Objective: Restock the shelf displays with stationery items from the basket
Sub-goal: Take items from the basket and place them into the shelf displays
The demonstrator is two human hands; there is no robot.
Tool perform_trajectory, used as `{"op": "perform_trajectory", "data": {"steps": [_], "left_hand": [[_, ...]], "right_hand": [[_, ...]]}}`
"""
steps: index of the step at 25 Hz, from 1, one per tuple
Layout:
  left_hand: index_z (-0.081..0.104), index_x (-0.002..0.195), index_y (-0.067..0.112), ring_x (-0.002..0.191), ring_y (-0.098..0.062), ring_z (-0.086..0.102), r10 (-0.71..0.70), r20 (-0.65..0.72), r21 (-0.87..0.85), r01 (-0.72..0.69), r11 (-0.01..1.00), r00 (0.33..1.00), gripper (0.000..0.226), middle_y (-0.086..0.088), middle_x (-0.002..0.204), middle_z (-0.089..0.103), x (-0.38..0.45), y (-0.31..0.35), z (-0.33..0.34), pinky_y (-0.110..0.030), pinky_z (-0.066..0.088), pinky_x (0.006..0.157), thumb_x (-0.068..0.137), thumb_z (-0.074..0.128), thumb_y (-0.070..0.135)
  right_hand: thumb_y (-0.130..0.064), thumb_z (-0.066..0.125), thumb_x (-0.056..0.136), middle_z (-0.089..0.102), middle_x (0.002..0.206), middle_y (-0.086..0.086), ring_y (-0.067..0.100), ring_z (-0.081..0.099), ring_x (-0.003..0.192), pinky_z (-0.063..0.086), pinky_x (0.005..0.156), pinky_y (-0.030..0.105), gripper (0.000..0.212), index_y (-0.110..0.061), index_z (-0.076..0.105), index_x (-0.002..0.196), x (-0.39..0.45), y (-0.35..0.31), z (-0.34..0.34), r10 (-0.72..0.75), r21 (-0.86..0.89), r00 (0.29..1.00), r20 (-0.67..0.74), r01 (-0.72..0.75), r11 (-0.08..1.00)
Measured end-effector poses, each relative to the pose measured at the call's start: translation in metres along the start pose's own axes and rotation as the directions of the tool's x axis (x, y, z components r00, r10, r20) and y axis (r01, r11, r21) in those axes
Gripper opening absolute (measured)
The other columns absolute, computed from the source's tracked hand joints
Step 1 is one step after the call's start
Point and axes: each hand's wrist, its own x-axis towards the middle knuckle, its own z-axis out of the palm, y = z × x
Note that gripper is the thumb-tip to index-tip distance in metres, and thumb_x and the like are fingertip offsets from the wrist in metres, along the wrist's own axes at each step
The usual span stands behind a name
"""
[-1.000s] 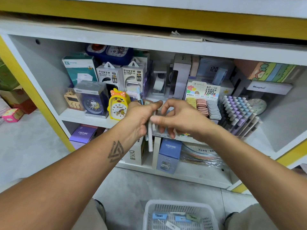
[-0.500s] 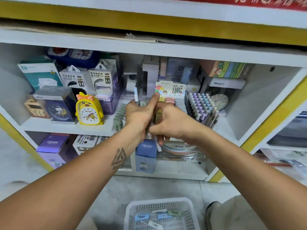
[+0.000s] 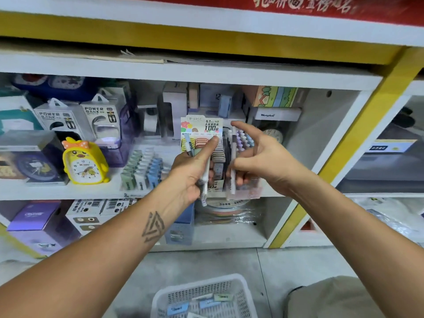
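Setting: white shelving with yellow trim fills our view; grey floor below, where the basket sits between our knees.
Pens in hand: our left hand is curled round a small bunch of pens, thumb stretched up along them; a blue-capped one pokes out above the fist; the bunch sits just in front of the lead-refill display.
Single pen: our right hand pinches one white pen upright between thumb and lower fingers, index finger pointing free toward the back; the pen stands just beside the pen rack with its pastel caps.
Step in hand: we judge that we are feeding pens one at a time into that rack.
Doing it well: we should keep the pen upright, aim for a free slot, and lower it tip first until it seats; we should not nudge the neighbouring caps; the left hand should hold its bunch steady and close, ready to hand over the next one.
Left in basket: a few small labelled pieces, blue and green, too blurred to name.
Around: eraser rows to the left of our hands; further left a yellow duck clock and power bank boxes.
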Motion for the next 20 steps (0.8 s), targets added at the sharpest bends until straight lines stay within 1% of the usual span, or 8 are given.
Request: {"op": "perform_trajectory", "data": {"steps": [2,5,6,8,11,13,17,20], "left_hand": [[0.060,0.091,0.008,0.037,-0.016,0.046,-0.012,0.005,0.013,0.012,1.000,1.000,0.060,-0.002,0.052,0.057,0.003,-0.003,0.004,-0.024,0.040,0.042,0.060,0.088,0.053],[0.058,0.083,0.011,0.037,-0.015,0.044,-0.038,0.028,0.012,0.038,0.999,0.999,0.053,-0.002,0.051,0.055,0.003,-0.007,0.009,-0.024,0.039,0.040,0.062,0.087,0.051],[0.058,0.082,0.011,0.036,-0.015,0.044,-0.045,0.036,0.005,0.045,0.999,0.998,0.053,-0.003,0.051,0.055,0.003,-0.007,0.011,-0.024,0.039,0.039,0.062,0.088,0.050],[0.059,0.084,0.010,0.036,-0.015,0.044,-0.060,0.048,-0.007,0.060,0.998,0.997,0.056,-0.003,0.053,0.054,0.002,-0.008,0.015,-0.024,0.039,0.038,0.057,0.089,0.049],[0.060,0.097,0.010,0.038,-0.015,0.046,-0.069,0.060,0.002,0.069,0.998,0.996,0.062,-0.003,0.056,0.056,0.001,-0.009,0.017,-0.026,0.040,0.041,0.057,0.091,0.045],[0.062,0.101,0.009,0.039,-0.014,0.046,-0.063,0.076,0.019,0.062,0.998,0.995,0.056,-0.002,0.057,0.057,0.001,-0.010,0.017,-0.025,0.040,0.041,0.061,0.091,0.036],[0.064,0.077,0.009,0.040,-0.011,0.046,-0.106,0.146,0.023,0.104,0.994,0.984,0.020,-0.001,0.056,0.056,-0.003,-0.012,0.015,-0.022,0.040,0.038,0.071,0.083,0.009],[0.061,0.071,0.010,0.039,-0.010,0.045,-0.129,0.168,0.003,0.130,0.991,0.977,0.019,-0.001,0.053,0.055,-0.003,-0.012,0.014,-0.021,0.040,0.037,0.077,0.076,0.002]], "right_hand": [[0.010,0.067,0.078,0.068,0.074,0.030,0.027,0.066,0.055,0.054,0.061,0.036,0.089,-0.036,0.038,0.148,-0.004,0.002,-0.010,-0.037,-0.060,0.999,-0.038,0.034,0.998],[0.009,0.073,0.080,0.069,0.069,0.025,0.026,0.067,0.054,0.056,0.056,0.033,0.073,-0.029,0.049,0.138,-0.008,0.001,-0.025,-0.126,-0.103,0.982,-0.141,0.112,0.988],[0.007,0.073,0.082,0.070,0.066,0.021,0.027,0.068,0.054,0.058,0.055,0.036,0.064,-0.025,0.052,0.133,-0.009,0.000,-0.032,-0.168,-0.117,0.966,-0.196,0.147,0.982],[0.002,0.073,0.086,0.070,0.067,0.018,0.029,0.071,0.057,0.062,0.061,0.044,0.046,-0.018,0.056,0.124,-0.009,0.000,-0.045,-0.268,-0.188,0.917,-0.295,0.220,0.957],[-0.004,0.073,0.089,0.070,0.074,0.013,0.022,0.072,0.063,0.062,0.068,0.045,0.024,-0.015,0.061,0.108,-0.009,0.005,-0.054,-0.397,-0.326,0.833,-0.386,0.279,0.903],[-0.006,0.069,0.092,0.069,0.075,0.007,0.017,0.072,0.065,0.062,0.069,0.044,0.017,-0.013,0.062,0.106,-0.009,0.010,-0.051,-0.456,-0.421,0.811,-0.367,0.292,0.859],[-0.009,0.065,0.096,0.068,0.073,0.000,0.009,0.072,0.066,0.061,0.070,0.044,0.013,-0.010,0.062,0.109,-0.007,0.018,-0.049,-0.551,-0.539,0.772,-0.317,0.331,0.774],[-0.010,0.064,0.096,0.069,0.073,-0.002,0.011,0.071,0.066,0.060,0.069,0.044,0.013,-0.015,0.060,0.107,-0.005,0.021,-0.049,-0.551,-0.533,0.778,-0.303,0.341,0.775]]}}
